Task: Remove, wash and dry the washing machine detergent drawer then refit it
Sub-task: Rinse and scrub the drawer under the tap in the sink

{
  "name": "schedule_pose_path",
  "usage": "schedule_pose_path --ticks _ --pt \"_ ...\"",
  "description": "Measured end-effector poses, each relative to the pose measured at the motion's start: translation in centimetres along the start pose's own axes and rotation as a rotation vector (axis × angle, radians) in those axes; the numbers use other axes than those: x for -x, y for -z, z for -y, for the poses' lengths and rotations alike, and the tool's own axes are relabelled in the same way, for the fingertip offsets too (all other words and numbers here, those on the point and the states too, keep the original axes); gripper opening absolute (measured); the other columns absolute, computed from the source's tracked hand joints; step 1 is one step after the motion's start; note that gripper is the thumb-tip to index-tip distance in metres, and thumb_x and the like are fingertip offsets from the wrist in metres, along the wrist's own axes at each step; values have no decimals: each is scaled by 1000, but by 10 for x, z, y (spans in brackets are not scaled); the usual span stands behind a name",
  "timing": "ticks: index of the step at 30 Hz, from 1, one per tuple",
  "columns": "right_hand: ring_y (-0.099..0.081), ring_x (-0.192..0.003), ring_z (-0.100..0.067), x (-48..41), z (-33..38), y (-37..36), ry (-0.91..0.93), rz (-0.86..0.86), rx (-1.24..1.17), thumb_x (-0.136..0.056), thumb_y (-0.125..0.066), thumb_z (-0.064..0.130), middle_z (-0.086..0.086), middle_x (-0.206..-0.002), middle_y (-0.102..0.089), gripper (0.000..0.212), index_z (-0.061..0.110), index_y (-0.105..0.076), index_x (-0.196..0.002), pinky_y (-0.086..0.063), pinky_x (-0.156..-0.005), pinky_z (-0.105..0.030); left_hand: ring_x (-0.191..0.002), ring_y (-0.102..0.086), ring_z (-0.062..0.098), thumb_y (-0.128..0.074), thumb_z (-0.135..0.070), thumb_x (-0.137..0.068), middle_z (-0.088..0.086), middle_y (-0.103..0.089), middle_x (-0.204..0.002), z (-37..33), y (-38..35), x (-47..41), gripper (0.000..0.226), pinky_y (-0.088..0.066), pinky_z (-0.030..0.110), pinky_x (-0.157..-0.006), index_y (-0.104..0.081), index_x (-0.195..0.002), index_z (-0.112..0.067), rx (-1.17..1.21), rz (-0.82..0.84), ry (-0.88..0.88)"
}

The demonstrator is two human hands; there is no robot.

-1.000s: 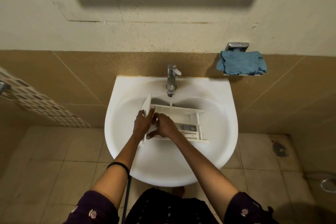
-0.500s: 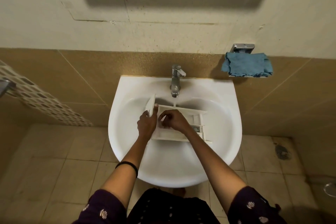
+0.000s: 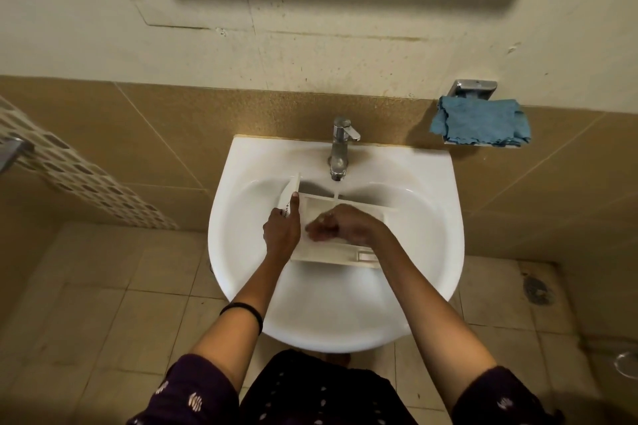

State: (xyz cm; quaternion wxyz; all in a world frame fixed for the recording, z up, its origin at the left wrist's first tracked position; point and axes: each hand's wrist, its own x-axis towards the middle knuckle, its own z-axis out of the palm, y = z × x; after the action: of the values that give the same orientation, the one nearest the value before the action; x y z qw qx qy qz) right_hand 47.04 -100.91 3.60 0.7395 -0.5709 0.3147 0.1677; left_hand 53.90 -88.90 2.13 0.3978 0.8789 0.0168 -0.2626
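The white detergent drawer (image 3: 331, 257) lies across the bowl of the white sink (image 3: 428, 203), under the chrome tap (image 3: 340, 148). A thin stream of water runs from the tap onto the drawer's far edge. My left hand (image 3: 281, 229) grips the drawer's front panel at its left end, thumb up along the panel. My right hand (image 3: 340, 226) is inside the drawer's large compartment, fingers blurred and pointing left against the plastic. It covers most of the drawer's middle.
A blue cloth (image 3: 480, 126) lies on a chrome wall holder (image 3: 474, 90) to the right of the sink. A floor drain (image 3: 535, 290) sits at the right, on the tiled floor. A patterned tile band (image 3: 69, 169) runs along the left wall.
My right hand has slid from the drawer's far left corner toward its middle, fingers now blurred with motion. The left hand keeps its hold on the front panel.
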Motion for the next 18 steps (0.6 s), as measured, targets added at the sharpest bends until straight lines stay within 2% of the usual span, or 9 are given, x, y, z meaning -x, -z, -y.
schedule_pose_path --ticks 2,4,5,7,10,12,15,18 --pt "-66 -82 -26 0 -8 -1 12 -104 454 -86 -46 -6 -20 -95 -69 26 -11 -67 -99 -53 -88 -35 -110 -53 34 -32 -62 -91 16 -58 -121 0 0 -1 68 -42 42 -97 -53 -120 -3 1 2 1" --pt "-66 -94 -27 -2 -15 -2 76 -230 628 -85 -47 -3 -19 -98 -71 26 -3 -72 -94 -49 -94 -36 -108 -54 34 -33 -63 -90 16 -58 -119 1 -1 -2 68 -43 44 -97 -53 -119 -5 7 6 7" --pt "-66 -96 -26 -1 -16 -4 107 -254 667 -86 -50 -1 -17 -98 -71 25 0 -73 -94 -49 -93 -33 -108 -54 34 -33 -63 -90 16 -58 -119 1 -1 -2 67 -44 44 -97 -53 -118 -5 13 4 9" --pt "-64 -98 -25 0 -21 -10 150 -273 740 -85 -59 5 -14 -99 -72 18 5 -74 -96 -46 -78 -24 -109 -54 34 -33 -62 -90 16 -58 -119 1 -1 -1 66 -43 43 -96 -53 -119 -5 15 -2 6" --pt "-64 -96 -24 0 -30 -11 168 -328 717 -76 -73 10 -14 -95 -73 17 5 -75 -92 -38 -61 -18 -111 -53 35 -34 -61 -91 16 -57 -121 0 -2 1 66 -42 42 -96 -52 -121 -5 9 -9 -3" --pt "-64 -96 -25 -5 -30 -8 144 -377 730 -73 -76 12 -14 -94 -72 20 5 -75 -91 -38 -63 -20 -111 -53 35 -34 -62 -90 16 -57 -121 0 -1 2 67 -41 42 -96 -53 -120 -5 15 -10 -5" --pt "-62 -99 -30 -13 -26 -10 45 -416 917 -70 -80 22 -16 -100 -69 36 1 -70 -98 -46 -76 -28 -109 -53 35 -34 -63 -90 16 -59 -120 0 -1 2 67 -41 42 -95 -55 -117 -5 19 -19 -6" --pt "-62 -100 -31 -18 -28 -17 65 -346 1014 -78 -73 27 -16 -105 -68 35 4 -69 -104 -48 -81 -31 -107 -54 34 -35 -63 -89 16 -60 -117 0 -1 2 66 -42 41 -94 -55 -114 -5 25 -23 -3"
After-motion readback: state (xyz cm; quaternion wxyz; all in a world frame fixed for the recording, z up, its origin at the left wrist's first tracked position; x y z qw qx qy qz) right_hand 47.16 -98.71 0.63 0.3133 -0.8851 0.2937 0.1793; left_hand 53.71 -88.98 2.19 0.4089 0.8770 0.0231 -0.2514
